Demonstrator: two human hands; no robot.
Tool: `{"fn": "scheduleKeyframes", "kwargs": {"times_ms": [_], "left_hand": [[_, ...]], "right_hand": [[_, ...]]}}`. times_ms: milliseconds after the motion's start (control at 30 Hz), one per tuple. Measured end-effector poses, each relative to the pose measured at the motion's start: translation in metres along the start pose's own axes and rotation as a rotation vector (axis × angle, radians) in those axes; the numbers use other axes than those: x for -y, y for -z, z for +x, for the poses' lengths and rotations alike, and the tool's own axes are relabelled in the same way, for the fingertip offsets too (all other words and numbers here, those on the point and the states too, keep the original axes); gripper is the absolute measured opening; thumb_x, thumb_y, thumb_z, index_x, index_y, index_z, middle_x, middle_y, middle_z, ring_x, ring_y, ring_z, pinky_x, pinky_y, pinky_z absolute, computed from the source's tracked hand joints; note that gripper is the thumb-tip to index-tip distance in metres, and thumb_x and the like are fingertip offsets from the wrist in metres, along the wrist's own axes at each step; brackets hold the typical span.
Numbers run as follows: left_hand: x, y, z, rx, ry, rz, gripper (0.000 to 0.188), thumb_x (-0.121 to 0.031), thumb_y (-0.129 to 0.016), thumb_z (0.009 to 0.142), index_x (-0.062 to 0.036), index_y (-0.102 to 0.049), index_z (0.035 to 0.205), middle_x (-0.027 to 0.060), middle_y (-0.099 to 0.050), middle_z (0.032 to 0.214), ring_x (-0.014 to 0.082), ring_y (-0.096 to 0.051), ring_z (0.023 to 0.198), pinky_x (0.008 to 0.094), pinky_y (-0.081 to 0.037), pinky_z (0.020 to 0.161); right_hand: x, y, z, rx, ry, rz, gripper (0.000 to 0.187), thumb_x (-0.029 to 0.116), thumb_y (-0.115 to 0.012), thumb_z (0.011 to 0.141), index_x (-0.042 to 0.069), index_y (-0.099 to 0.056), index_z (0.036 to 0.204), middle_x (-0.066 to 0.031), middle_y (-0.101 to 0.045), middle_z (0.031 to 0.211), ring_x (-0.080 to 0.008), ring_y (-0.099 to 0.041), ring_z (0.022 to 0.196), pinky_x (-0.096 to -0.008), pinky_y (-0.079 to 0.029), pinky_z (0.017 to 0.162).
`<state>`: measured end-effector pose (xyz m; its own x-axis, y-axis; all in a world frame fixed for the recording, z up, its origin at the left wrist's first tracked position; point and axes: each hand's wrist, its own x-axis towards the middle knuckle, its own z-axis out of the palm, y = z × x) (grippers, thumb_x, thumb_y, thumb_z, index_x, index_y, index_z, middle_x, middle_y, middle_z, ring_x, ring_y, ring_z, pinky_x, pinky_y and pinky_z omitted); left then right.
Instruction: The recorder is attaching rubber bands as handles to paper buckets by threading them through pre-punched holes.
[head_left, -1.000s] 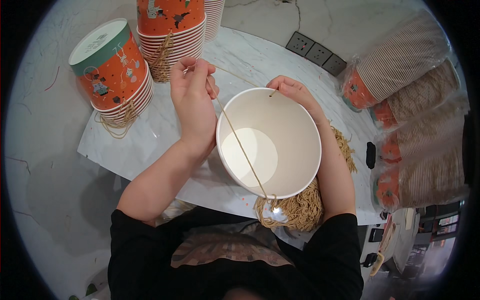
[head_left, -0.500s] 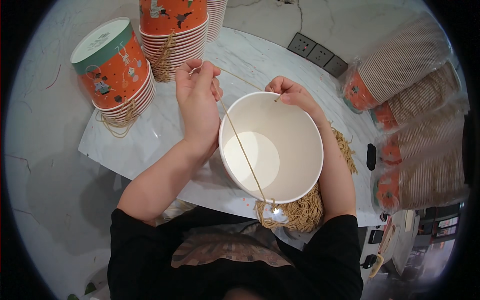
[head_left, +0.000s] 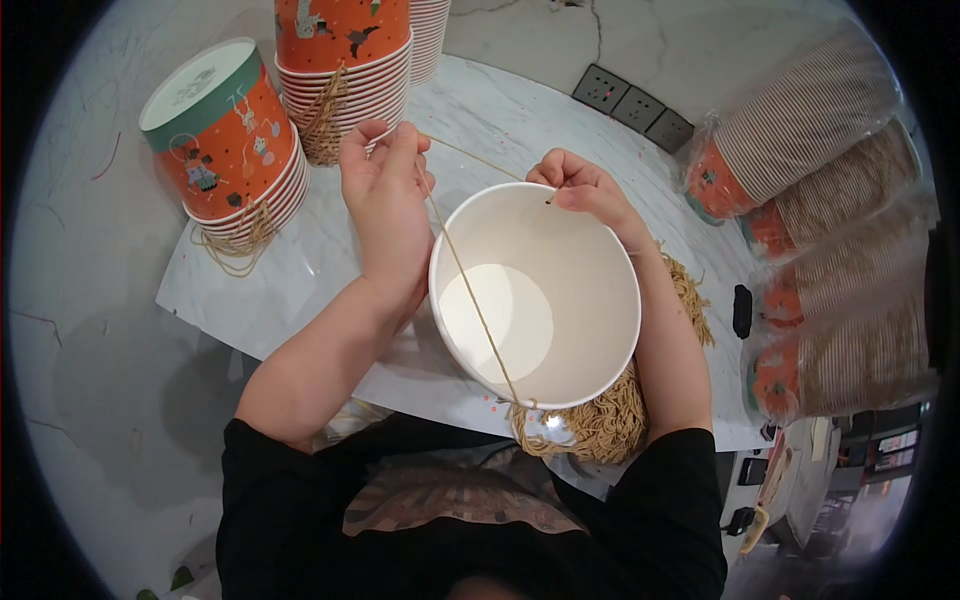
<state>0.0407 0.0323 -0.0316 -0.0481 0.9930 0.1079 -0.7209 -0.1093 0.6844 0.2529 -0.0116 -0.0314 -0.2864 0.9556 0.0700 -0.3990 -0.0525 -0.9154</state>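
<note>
A white-lined paper bucket (head_left: pixel 590 290) stands mouth-up in front of me, tilted so its inside shows. A tan cord (head_left: pixel 462 268) runs from its near rim up across the opening to my left hand (head_left: pixel 385 195), whose fingers are closed on it left of the bucket. From there the cord goes on, taut, to the far rim. At that rim my right hand (head_left: pixel 590 195) pinches the cord's end beside a small hole, thumb over the edge. Below the bucket's near side lies a heap of tan cords (head_left: pixel 605 425).
Upside-down stacked orange buckets (head_left: pixel 235 140) with cord handles stand at the left, and a taller stack (head_left: pixel 345 85) is behind them. Plastic-wrapped bucket stacks (head_left: pixel 810 130) lie at the right. A socket strip (head_left: pixel 635 108) is at the table's back edge.
My left hand has shifted slightly left, drawing the cord with it. The bucket and my right hand have also moved a little left.
</note>
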Motion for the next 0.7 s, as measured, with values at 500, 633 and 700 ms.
{"fn": "scheduleKeyframes", "kwargs": {"times_ms": [500, 633, 700], "left_hand": [[-0.037, 0.009, 0.043, 0.317, 0.391, 0.049, 0.012, -0.016, -0.061, 0.1, -0.0128, -0.049, 0.102, -0.0075, -0.038, 0.069, 0.0034, -0.031, 0.051, 0.0211, -0.025, 0.048], [-0.06, 0.011, 0.044, 0.491, 0.349, 0.426, 0.012, -0.02, -0.064, 0.099, -0.0142, -0.054, 0.103, -0.01, -0.038, 0.067, 0.0019, -0.03, 0.051, 0.0197, -0.025, 0.048], [-0.072, 0.015, 0.041, 0.622, 0.344, 0.572, 0.019, -0.018, -0.066, 0.097, -0.0116, -0.055, 0.111, -0.0104, -0.041, 0.069, 0.0011, -0.03, 0.053, 0.0195, -0.022, 0.048]], "right_hand": [[0.04, -0.006, -0.014, -0.191, 0.013, -0.64, 0.015, 0.015, -0.073, 0.092, 0.002, -0.068, 0.088, 0.0023, -0.068, 0.08, -0.0036, -0.062, 0.071, -0.0214, -0.05, 0.065], [0.058, -0.024, -0.03, -0.284, 0.268, -0.821, 0.013, 0.012, -0.073, 0.092, 0.002, -0.067, 0.085, 0.0037, -0.065, 0.077, -0.0017, -0.059, 0.069, -0.0193, -0.046, 0.061], [0.068, -0.035, -0.039, -0.318, 0.373, -0.876, 0.012, 0.009, -0.073, 0.091, 0.001, -0.068, 0.085, 0.0039, -0.064, 0.077, -0.0011, -0.057, 0.068, -0.0188, -0.044, 0.06]]}}
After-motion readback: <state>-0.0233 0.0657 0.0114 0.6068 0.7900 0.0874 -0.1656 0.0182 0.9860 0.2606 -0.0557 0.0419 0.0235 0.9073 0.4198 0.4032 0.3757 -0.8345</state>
